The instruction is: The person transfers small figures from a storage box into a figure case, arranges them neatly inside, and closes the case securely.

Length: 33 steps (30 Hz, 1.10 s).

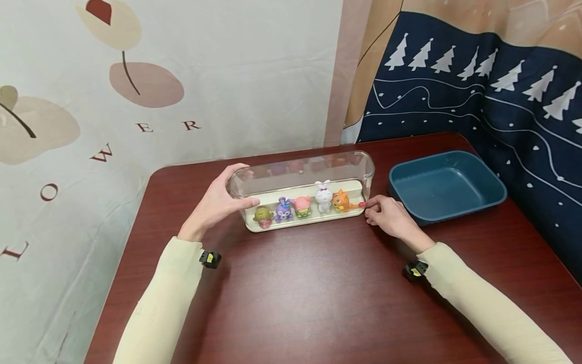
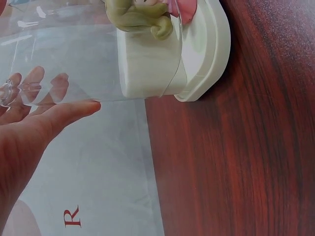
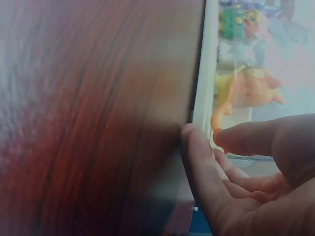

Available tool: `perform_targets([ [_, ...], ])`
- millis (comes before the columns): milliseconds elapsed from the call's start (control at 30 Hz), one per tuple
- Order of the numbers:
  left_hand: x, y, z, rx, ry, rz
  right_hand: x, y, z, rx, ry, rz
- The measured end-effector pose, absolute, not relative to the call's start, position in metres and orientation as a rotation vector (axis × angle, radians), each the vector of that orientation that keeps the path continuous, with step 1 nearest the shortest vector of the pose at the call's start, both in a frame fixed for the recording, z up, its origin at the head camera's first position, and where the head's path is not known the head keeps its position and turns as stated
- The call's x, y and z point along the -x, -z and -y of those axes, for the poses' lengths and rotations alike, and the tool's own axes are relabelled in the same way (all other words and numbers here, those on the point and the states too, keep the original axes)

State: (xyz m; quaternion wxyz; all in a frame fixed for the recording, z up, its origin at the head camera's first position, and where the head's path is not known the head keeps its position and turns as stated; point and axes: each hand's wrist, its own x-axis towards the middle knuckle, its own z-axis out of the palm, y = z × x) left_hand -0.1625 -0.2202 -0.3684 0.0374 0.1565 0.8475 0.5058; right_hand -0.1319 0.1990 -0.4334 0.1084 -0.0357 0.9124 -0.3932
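Observation:
A pale cream base [image 1: 306, 222] carries a row of small toy figurines: a green-haired one [image 1: 262, 216], a purple long-eared one [image 1: 284, 209], a pink one [image 1: 302, 206], a white rabbit [image 1: 324, 197] and an orange figurine [image 1: 342, 201] at the right end. Tilted back above them is a clear plastic cover [image 1: 295, 177]. My left hand [image 1: 223, 194] grips its left end, thumb in front and fingers behind, seen through the plastic in the left wrist view. At the base's right edge, my right hand [image 1: 388, 215] pinches the orange figurine's red-tipped tail between thumb and index finger.
A dark teal tub [image 1: 447, 188] stands to the right, close behind my right hand. The reddish-brown wooden table [image 1: 295, 293] ends against a printed cloth [image 1: 254, 76] at the back and a navy cloth with white trees [image 1: 454, 91] at right.

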Motion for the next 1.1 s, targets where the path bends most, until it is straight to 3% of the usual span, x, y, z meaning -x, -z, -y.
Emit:
perform_targets([
  [400,0.162,0.369,0.219,-0.483,-1.542,-2.604,0.128,0.434,-0.208,-0.129,1.894,-1.919],
  [700,0.162,0.368,0.217,-0.478,-1.515,-2.619,0.128,0.438,-0.215,-0.332,2.136,-1.474],
  [900,0.162,0.370,0.216,-0.483,-1.502,-2.643,0.125,0.436,-0.212,-0.243,2.018,-1.723],
  [1100,0.162,0.370,0.215,-0.479,-1.488,-2.654,0.118,0.418,-0.205,-0.017,1.746,-2.344],
])
